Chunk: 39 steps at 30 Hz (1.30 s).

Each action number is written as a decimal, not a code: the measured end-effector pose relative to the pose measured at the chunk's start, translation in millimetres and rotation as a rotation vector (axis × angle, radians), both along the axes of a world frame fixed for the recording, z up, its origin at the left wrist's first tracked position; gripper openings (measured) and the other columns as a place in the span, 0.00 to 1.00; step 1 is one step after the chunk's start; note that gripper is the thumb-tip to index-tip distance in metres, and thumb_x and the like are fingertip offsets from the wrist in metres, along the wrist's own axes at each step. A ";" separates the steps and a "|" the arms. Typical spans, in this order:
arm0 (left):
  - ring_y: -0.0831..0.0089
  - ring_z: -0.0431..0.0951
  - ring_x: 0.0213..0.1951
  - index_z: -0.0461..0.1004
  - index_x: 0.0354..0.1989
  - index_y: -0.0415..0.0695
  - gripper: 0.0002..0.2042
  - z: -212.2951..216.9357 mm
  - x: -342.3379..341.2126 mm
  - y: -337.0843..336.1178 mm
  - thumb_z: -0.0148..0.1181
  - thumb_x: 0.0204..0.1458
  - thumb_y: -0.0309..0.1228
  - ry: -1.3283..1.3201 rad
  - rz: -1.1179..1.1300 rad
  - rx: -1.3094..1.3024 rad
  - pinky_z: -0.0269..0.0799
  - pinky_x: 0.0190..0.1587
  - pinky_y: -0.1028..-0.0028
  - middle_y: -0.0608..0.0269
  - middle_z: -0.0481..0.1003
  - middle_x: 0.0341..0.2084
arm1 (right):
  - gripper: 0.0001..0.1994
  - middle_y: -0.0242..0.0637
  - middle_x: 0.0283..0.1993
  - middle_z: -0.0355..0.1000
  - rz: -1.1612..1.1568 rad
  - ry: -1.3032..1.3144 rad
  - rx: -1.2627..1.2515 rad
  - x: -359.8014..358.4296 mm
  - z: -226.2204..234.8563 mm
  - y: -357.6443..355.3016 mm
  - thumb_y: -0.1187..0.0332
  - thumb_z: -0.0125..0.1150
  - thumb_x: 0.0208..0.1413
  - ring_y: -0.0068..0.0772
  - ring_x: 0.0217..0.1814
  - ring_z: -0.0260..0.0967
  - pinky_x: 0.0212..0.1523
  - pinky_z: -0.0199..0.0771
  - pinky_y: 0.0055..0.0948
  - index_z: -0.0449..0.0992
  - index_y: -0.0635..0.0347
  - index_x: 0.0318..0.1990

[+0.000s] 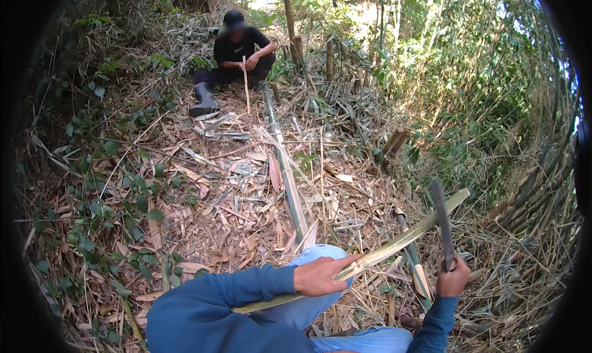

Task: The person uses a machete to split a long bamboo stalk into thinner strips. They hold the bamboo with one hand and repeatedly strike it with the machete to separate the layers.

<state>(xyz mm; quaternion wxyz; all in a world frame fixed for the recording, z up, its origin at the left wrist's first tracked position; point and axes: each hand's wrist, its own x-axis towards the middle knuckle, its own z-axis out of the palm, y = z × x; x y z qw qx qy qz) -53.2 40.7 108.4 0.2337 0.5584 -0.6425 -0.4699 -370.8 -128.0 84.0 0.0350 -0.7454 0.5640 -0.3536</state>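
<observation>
My left hand (322,275) is closed on a split bamboo strip (401,240), its index finger stretched along the pale inner face. The strip slants from under my left forearm, across my knee, up to the right, where its end sticks out free. In my right hand (453,276) is a machete (441,217), its dark blade pointing upward. The blade crosses in front of the strip near its far end; whether it touches the strip I cannot tell. The grip is mostly hidden by my fingers.
A long green bamboo pole (287,168) lies on the littered ground ahead. Another split bamboo piece (419,273) lies right of my knee. Farther off, a seated person (237,54) in black holds a thin stick (246,85). Cut stumps (394,142) and dense bamboo stand at the right.
</observation>
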 end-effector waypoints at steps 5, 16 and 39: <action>0.46 0.74 0.23 0.49 0.71 0.44 0.39 -10.4 -0.2 1.3 0.54 0.48 0.36 0.052 0.066 -0.078 0.68 0.32 0.53 0.41 0.72 0.18 | 0.10 0.49 0.19 0.63 0.190 0.103 -0.094 15.7 4.9 25.6 0.65 0.60 0.48 0.58 0.23 0.60 0.32 0.59 0.46 0.70 0.60 0.23; 0.58 0.73 0.19 0.46 0.72 0.40 0.39 -16.6 8.1 -4.7 0.54 0.50 0.32 0.037 0.027 -0.062 0.69 0.26 0.62 0.48 0.73 0.20 | 0.10 0.49 0.25 0.71 -0.025 -0.226 -0.034 -46.6 -20.6 -29.6 0.66 0.61 0.56 0.39 0.26 0.68 0.34 0.70 0.36 0.76 0.67 0.36; 0.59 0.78 0.27 0.55 0.69 0.38 0.36 2.1 -4.6 -5.4 0.52 0.46 0.31 0.196 0.163 0.213 0.72 0.37 0.62 0.52 0.75 0.25 | 0.16 0.45 0.19 0.69 0.191 0.080 0.013 35.7 -7.3 39.4 0.54 0.62 0.52 0.47 0.18 0.68 0.22 0.64 0.43 0.72 0.56 0.23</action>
